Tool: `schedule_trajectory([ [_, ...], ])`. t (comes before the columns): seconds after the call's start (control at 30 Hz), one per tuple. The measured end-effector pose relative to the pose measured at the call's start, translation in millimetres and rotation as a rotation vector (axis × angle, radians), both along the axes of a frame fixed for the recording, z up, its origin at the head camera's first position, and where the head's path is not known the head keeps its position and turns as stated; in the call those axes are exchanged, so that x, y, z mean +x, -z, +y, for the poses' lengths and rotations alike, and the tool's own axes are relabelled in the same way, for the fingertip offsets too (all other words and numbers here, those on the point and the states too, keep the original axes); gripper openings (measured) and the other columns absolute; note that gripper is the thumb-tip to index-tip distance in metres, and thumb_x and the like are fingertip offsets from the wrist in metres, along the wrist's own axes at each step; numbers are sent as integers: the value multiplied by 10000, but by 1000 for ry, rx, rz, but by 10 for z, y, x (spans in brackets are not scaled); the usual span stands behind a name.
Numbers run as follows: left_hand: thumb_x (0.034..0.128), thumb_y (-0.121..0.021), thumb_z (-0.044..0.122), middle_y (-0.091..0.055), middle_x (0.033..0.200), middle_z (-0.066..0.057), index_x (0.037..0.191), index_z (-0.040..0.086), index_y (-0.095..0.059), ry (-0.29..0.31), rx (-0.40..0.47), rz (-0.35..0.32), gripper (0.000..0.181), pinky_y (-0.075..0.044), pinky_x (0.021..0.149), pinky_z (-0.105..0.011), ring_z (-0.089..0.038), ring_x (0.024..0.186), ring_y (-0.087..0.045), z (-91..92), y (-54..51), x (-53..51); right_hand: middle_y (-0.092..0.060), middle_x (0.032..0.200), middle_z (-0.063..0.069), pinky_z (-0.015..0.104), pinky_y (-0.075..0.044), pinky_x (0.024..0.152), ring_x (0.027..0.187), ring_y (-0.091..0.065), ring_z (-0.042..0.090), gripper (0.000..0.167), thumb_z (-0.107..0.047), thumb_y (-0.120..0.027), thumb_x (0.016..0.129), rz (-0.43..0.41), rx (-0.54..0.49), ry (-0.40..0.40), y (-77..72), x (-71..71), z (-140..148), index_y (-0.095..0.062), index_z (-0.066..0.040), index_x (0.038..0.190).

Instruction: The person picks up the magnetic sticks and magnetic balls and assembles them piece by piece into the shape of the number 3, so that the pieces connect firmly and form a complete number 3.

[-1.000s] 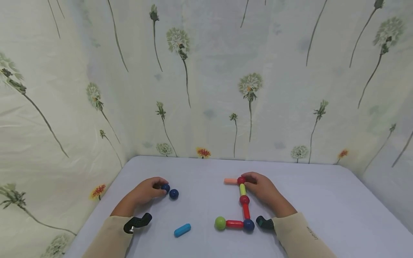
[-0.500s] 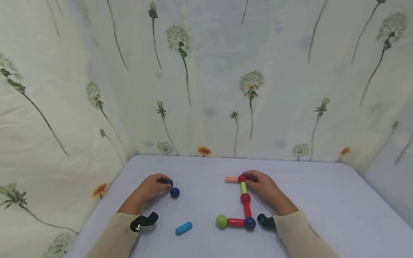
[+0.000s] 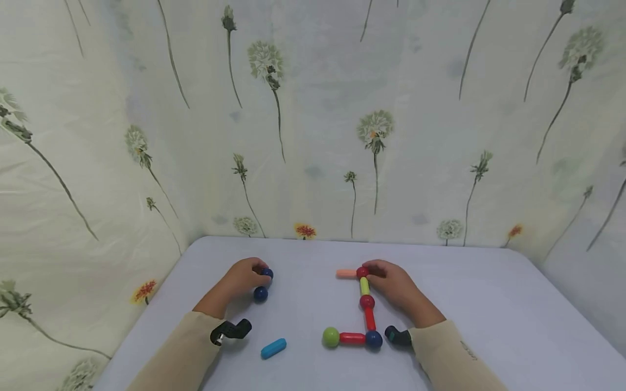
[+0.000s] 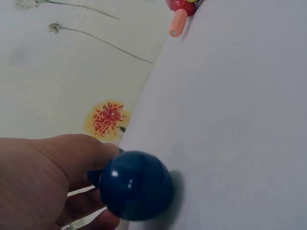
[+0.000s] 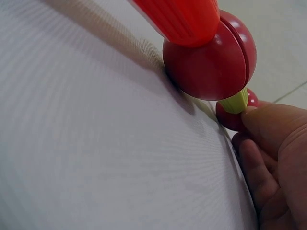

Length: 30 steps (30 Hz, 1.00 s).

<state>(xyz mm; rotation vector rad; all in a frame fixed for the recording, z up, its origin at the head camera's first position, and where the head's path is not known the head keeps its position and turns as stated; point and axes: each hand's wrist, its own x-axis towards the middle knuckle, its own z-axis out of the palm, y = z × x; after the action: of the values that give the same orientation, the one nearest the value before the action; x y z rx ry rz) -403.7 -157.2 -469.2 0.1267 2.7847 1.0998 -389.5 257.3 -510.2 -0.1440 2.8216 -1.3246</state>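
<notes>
My left hand holds a dark blue ball between thumb and fingers at the left of the table. A second dark blue ball lies just nearer; it looms large in the left wrist view and mostly hides the held one. On the right, my right hand pinches the far red ball of a joined chain of toy rods and balls. From that ball a peach rod points left and a yellow-green rod runs nearer to another red ball.
Nearer along the chain, a red rod reaches a blue ball, then another red rod and a green ball. A loose light-blue rod lies in front. Flowered cloth hangs behind the white table.
My left hand has moved right with its blue ball, from the left of the loose blue ball to beyond its far side. My right hand and the chain stay in place.
</notes>
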Motion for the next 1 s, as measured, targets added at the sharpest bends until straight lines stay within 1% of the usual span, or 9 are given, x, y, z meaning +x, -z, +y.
schedule_trajectory([
  [0.13,921,-798,279,-691,1107,-38,1181,155,-717,20,-31,24,299,-542,919,-466,-231,999,-619,107,-20,-26,-658,1386,22,540,-495,1089,1341,-575,302,392,-244,-695,1011,-17,-8,-3,23,13,-15,-644,-257,1399],
  [0.27,918,-806,267,-693,1094,-28,1167,155,-716,54,-26,42,287,-550,900,-461,-220,987,-622,241,-48,-35,-662,1377,14,531,-503,1083,1334,-579,289,389,-258,-699,1010,-12,4,1,32,11,-14,-646,-262,1396],
  [0.37,916,-810,262,-696,1091,-29,1162,155,-716,67,-14,42,284,-548,901,-459,-223,990,-624,365,-88,-22,-676,1357,18,539,-495,1089,1319,-597,287,376,-257,-691,1015,0,9,-5,27,9,-8,-648,-250,1389],
  [0.53,918,-807,277,-693,1084,-27,1164,166,-707,81,-41,44,288,-548,839,-424,-223,953,-619,580,-133,-36,-678,1353,19,548,-490,1093,1319,-596,290,372,-265,-685,1018,3,15,-3,13,13,3,-647,-252,1387],
  [0.6,917,-807,280,-689,1081,-30,1164,165,-704,86,-51,46,291,-549,834,-422,-223,946,-616,669,-131,-51,-677,1357,23,554,-485,1095,1323,-595,297,370,-265,-686,1016,10,23,3,9,15,12,-648,-249,1384],
  [0.7,913,-809,279,-689,1088,-35,1162,160,-706,96,-42,37,295,-552,868,-435,-224,962,-616,789,-115,-64,-679,1360,37,563,-479,1098,1326,-597,311,371,-258,-681,1019,20,28,-3,9,14,21,-646,-233,1388],
  [0.8,909,-814,269,-691,1085,-34,1146,158,-710,114,-33,21,282,-554,890,-431,-220,971,-617,889,-70,-77,-686,1348,35,558,-480,1099,1318,-602,307,360,-254,-683,1019,21,24,-6,6,9,20,-653,-232,1378],
  [0.9,903,-821,254,-691,1074,-33,1120,157,-717,133,-30,16,259,-557,872,-411,-215,962,-616,971,-25,-92,-682,1351,25,549,-488,1094,1316,-597,298,360,-271,-687,1019,4,9,-15,3,3,9,-656,-239,1377],
  [1.0,903,-824,252,-692,1072,-25,1110,163,-726,146,-27,17,246,-556,855,-398,-210,960,-613,1045,-6,-93,-668,1371,10,538,-494,1091,1329,-583,288,371,-301,-696,1014,-20,-5,-12,-3,-7,-3,-655,-257,1381],
])
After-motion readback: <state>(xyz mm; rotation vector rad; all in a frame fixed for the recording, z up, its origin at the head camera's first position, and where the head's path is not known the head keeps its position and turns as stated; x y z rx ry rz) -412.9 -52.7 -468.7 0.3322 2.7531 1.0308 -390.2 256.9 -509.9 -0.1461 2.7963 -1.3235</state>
